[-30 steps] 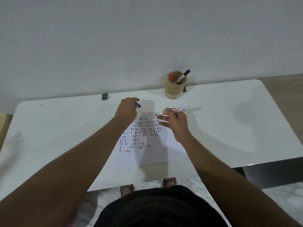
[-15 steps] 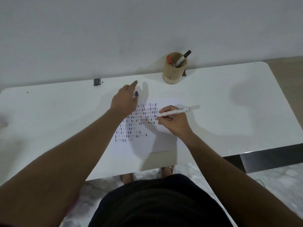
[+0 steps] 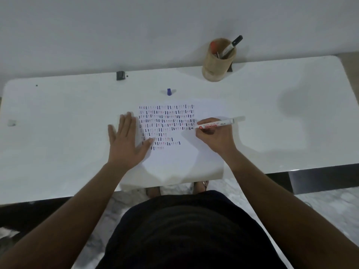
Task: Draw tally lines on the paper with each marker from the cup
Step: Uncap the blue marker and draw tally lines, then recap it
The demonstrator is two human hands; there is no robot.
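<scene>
A white paper (image 3: 182,156) covered with several rows of short blue and red tally lines lies in the middle of the white table (image 3: 68,117). My right hand (image 3: 213,136) grips a white marker (image 3: 219,124), its tip touching the paper at the right end of a row. My left hand (image 3: 126,142) rests flat on the paper's left edge, fingers spread. A blue marker cap (image 3: 169,92) stands on the table just beyond the paper. A wooden cup (image 3: 217,63) at the back holds a red-capped and a black-capped marker.
A small dark object (image 3: 120,75) sits at the table's back edge by the wall. A small pale scrap (image 3: 12,122) lies near the left edge. The table's front edge is close to my body.
My left hand set the blue cap down on the table and moved back to lie flat on the paper. My right hand brought the marker tip down onto the paper.
</scene>
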